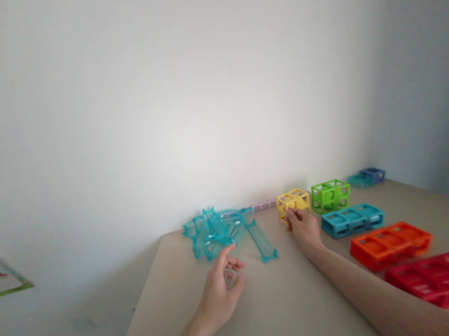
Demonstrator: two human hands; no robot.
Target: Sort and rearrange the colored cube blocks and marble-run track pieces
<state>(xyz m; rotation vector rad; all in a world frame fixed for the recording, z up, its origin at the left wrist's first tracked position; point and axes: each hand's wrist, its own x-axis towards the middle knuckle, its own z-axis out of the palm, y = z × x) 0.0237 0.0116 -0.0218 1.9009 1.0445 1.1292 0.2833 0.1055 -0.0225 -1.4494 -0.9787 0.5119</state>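
My left hand [223, 290] hovers over the table just in front of a heap of clear turquoise plastic pieces [214, 237]. Its fingers are apart and slightly curled, with nothing in them. A long clear turquoise track piece [262, 242] lies to the right of the heap. My right hand [305, 229] is closed at the front lower corner of a yellow open-frame block [297, 197]. The fingertips partly hide behind the hand, and the block rests near the wall. Beside it stands a green open-frame block [331, 196].
Down the right side lie a blue open-frame block [352, 220], an orange one [390, 244] and a red one [447, 277]. In the far right corner sits a small dark blue box [374, 174]. A pale purple strip [263, 205] runs along the white wall [194, 92].
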